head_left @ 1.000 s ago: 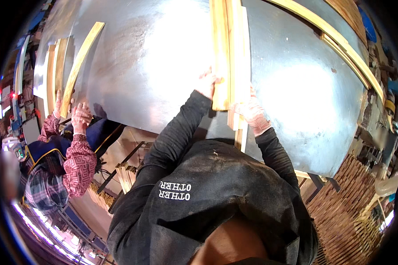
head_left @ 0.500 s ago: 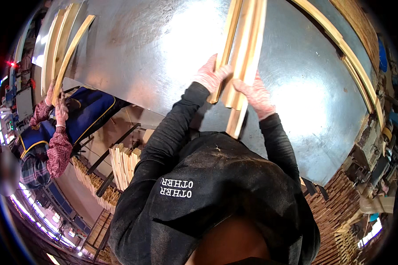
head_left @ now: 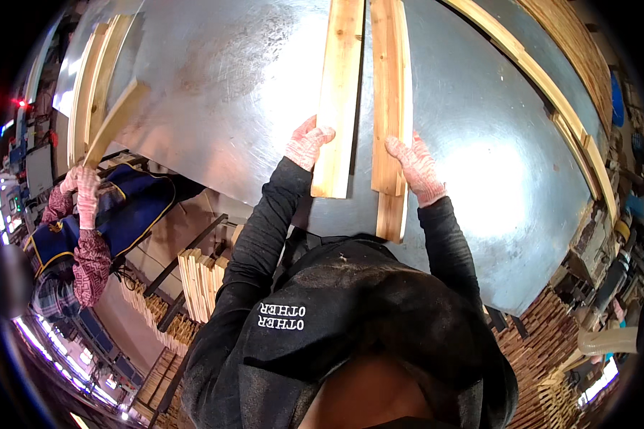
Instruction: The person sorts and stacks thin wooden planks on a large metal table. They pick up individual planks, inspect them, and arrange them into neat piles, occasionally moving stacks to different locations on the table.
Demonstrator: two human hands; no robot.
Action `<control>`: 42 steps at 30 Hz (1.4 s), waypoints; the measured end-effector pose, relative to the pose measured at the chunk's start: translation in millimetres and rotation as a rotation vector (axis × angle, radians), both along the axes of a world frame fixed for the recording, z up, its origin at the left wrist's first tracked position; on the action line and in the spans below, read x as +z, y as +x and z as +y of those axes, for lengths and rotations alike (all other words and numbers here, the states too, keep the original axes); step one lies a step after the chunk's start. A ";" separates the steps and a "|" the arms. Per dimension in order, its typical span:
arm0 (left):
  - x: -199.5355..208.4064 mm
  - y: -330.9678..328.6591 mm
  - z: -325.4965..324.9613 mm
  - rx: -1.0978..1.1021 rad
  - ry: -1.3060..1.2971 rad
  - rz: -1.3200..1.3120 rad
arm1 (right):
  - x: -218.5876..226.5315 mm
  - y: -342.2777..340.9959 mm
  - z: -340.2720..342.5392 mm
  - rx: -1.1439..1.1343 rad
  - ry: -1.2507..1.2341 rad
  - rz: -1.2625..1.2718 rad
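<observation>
Presently, left grip (head_left: 307, 146) pinches one board (head_left: 340, 93) near its end, and right grip (head_left: 420, 170) clasps staggered boards (head_left: 388, 86), all over the metal bench (head_left: 472, 93); the latter could slide apart if right grip slackens.

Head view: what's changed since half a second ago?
The left hand has shifted its board left, away from the boards in the right hand, and its broad face now shows. The co-worker's strip has its far end lower in view. Both hands kept hold; the long strips at right stayed put.
</observation>
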State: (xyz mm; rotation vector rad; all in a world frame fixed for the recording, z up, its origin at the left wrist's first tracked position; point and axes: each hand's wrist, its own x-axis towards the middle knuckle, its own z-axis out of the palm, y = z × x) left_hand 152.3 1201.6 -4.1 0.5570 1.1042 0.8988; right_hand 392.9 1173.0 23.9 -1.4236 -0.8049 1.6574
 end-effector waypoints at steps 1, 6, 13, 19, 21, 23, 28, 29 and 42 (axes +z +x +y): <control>1.4 -2.9 -1.1 0.002 0.029 0.132 | 6.7 -6.4 -0.1 -0.053 -0.043 0.149; 37.1 23.0 18.8 -0.241 0.231 0.915 | -31.3 -46.7 8.1 0.059 0.233 -0.343; 69.4 37.0 25.2 -0.347 0.172 1.047 | 33.6 -47.1 131.7 0.686 -0.125 -0.795; 69.7 52.1 20.1 -0.200 0.074 1.147 | 10.5 84.6 250.1 0.266 0.688 -1.692; 86.2 49.6 29.2 -0.120 0.016 1.049 | 21.9 156.8 289.8 0.236 0.487 -1.938; 62.7 26.9 23.7 -0.106 0.147 1.180 | 25.7 212.8 305.7 0.431 0.131 -1.870; 53.0 -26.2 11.5 -0.112 0.434 1.489 | 34.6 198.8 311.8 0.694 -0.009 -1.794; 55.7 -32.5 9.1 -0.110 0.336 1.447 | 39.9 196.8 309.4 0.760 -0.014 -1.700; 52.4 -57.9 24.5 -0.188 0.193 1.350 | -12.3 3.3 89.6 0.070 -0.166 0.362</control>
